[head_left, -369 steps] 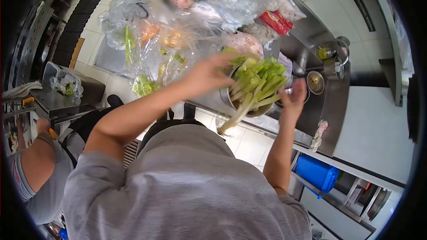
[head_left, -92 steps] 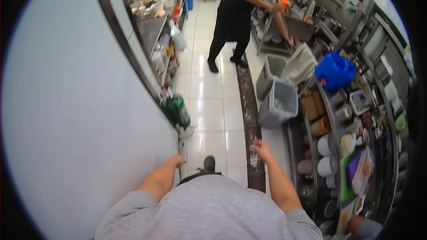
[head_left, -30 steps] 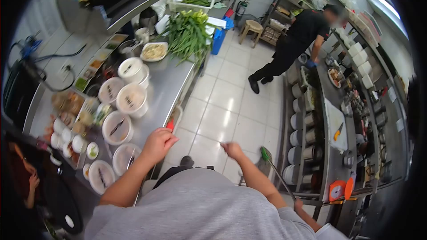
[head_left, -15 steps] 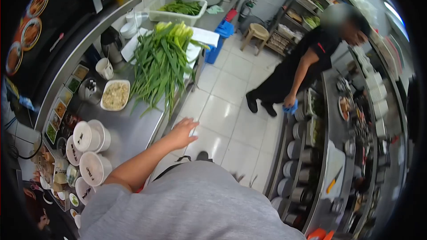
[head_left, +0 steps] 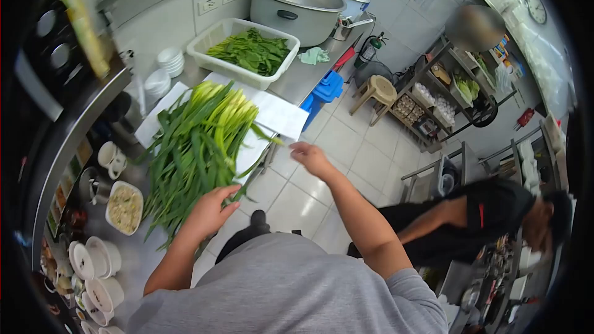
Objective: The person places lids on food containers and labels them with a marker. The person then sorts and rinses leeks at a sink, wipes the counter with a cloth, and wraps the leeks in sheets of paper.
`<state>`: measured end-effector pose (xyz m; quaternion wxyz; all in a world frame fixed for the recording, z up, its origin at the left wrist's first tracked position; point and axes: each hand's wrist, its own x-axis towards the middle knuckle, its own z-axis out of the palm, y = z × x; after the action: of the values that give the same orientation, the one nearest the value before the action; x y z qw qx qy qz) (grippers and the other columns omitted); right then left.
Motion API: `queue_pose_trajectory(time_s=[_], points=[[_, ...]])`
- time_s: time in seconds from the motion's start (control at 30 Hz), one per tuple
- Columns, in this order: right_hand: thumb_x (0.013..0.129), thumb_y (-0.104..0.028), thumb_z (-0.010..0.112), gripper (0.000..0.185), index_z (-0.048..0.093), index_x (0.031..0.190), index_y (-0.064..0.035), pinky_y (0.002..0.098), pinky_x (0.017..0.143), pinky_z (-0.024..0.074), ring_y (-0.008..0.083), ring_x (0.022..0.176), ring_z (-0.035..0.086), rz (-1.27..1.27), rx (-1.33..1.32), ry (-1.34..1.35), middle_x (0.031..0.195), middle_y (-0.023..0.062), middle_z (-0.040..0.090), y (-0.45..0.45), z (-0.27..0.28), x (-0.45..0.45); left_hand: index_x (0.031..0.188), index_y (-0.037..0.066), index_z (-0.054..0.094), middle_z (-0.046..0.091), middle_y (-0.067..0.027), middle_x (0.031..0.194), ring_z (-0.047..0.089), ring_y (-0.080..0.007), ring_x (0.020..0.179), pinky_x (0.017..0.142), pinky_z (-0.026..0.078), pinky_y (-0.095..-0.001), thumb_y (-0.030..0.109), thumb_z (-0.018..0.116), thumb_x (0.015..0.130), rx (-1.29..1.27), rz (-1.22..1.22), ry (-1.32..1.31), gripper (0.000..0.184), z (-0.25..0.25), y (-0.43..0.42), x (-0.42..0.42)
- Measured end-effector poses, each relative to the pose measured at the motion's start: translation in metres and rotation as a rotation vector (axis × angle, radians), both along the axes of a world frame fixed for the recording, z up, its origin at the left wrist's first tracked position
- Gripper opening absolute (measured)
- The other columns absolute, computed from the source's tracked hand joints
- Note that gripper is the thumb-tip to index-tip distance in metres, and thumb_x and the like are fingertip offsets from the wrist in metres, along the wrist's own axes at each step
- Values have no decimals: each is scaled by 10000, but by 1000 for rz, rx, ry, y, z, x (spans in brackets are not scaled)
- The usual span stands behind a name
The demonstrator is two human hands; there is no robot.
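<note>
A large heap of long green leafy stalks [head_left: 198, 148] lies on white paper or boards [head_left: 281, 114] at the counter's edge. Their pale ends point to the back, their dark leaves toward me. Beside the lower leaves is my left hand [head_left: 212, 210], fingers spread and nothing held; whether it touches them I cannot tell. My right hand [head_left: 312, 159] hovers over the aisle, just right of the pale ends. Its fingers are slightly bent, with nothing visible in them. Behind the heap, a white plastic tub [head_left: 195, 54] contains cut greens [head_left: 250, 51].
Left on the counter stand a dish of chopped food [head_left: 124, 207], a white cup [head_left: 111, 158] and lidded tubs [head_left: 102, 294]. A big pot [head_left: 297, 15] is at the back. A stool [head_left: 375, 94] and blue bin [head_left: 328, 86] stand beyond. A co-worker [head_left: 470, 222] bends at the right.
My view has turned toward the heap and come closer to it. My right hand has come into view, and my left hand now is beside the leaves. The co-worker appears lower right, bending.
</note>
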<state>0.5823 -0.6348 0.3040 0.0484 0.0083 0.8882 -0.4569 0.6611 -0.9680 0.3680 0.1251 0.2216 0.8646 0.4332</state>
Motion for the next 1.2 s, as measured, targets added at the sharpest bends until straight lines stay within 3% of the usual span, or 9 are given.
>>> queue_pose_trajectory(time_s=[0.1, 0.37, 0.53, 0.63, 0.77, 0.83, 0.9, 0.97, 1.2], points=[[803, -258, 695, 394, 637, 1127, -42, 352, 803, 495, 243, 886, 634, 275, 88, -168, 966, 111, 678, 35, -3, -43, 1233, 71, 562, 610, -190, 1141, 575, -345, 1065, 908, 458, -378, 189, 613, 870, 37, -27, 46, 385, 15, 68, -67], [784, -329, 706, 504, 611, 1181, -33, 364, 828, 495, 299, 942, 644, -113, 103, -137, 1019, 197, 666, 177, 0, -285, 1247, 83, 565, 605, -148, 1172, 576, -317, 1061, 905, 457, -366, 197, 614, 878, 125, -227, 62, 389, 32, 190, -182], [806, -362, 666, 528, 580, 1222, -48, 401, 932, 439, 342, 1107, 574, -438, 628, 368, 1094, 215, 633, 201, -53, -472, 1226, 92, 585, 634, -138, 1118, 605, -282, 1033, 866, 482, -363, 203, 650, 857, 51, 28, -33, 391, 7, 250, -237], [766, -208, 652, 386, 607, 1090, -2, 440, 829, 471, 366, 963, 600, -340, 834, 599, 962, 219, 637, 209, -73, -483, 1217, 86, 591, 661, -115, 1068, 620, -245, 1034, 872, 481, -348, 170, 663, 843, 8, 130, -116, 390, -7, 296, -284], [635, -49, 589, 164, 585, 793, -4, 449, 684, 481, 374, 756, 600, 8, -278, 323, 794, 217, 610, 213, -73, -470, 1160, 51, 602, 665, -135, 1036, 648, -227, 889, 778, 519, -341, 155, 609, 876, 27, 249, -379, 302, -71, 340, -364], [597, -170, 683, 330, 650, 895, -34, 429, 660, 498, 374, 739, 610, 383, -314, 340, 783, 189, 636, 207, -35, -411, 1141, 4, 586, 666, -121, 938, 616, -182, 605, 520, 508, -338, 230, 516, 924, -87, 242, -474, 321, -122, 345, -419], [627, -319, 751, 537, 630, 1092, -79, 447, 920, 434, 371, 1072, 563, 636, -103, 366, 1125, 225, 590, 213, 7, -359, 1371, 46, 389, 554, -160, 1221, 581, -219, 998, 861, 465, -349, 344, 443, 942, 592, 144, -730, 525, -145, 348, -446], [654, -471, 743, 658, 613, 1183, -103, 530, 1075, 244, 435, 1296, 352, 409, -259, 458, 1359, 239, 422, 187, -49, -351, 1424, 71, 320, 457, -173, 1362, 488, -242, 1197, 1015, 380, -389, 379, 420, 955, 1236, 61, -962, 570, -148, 394, -477], [685, -497, 718, 493, 689, 1054, -172, 561, 1082, 221, 449, 1290, 330, -49, -492, 462, 1309, 192, 477, 240, -29, -406, 1460, 86, 250, 331, -150, 1464, 301, -279, 1341, 1125, 210, -421, 399, 378, 958, 1143, 1, -736, 605, -152, 463, -531]])
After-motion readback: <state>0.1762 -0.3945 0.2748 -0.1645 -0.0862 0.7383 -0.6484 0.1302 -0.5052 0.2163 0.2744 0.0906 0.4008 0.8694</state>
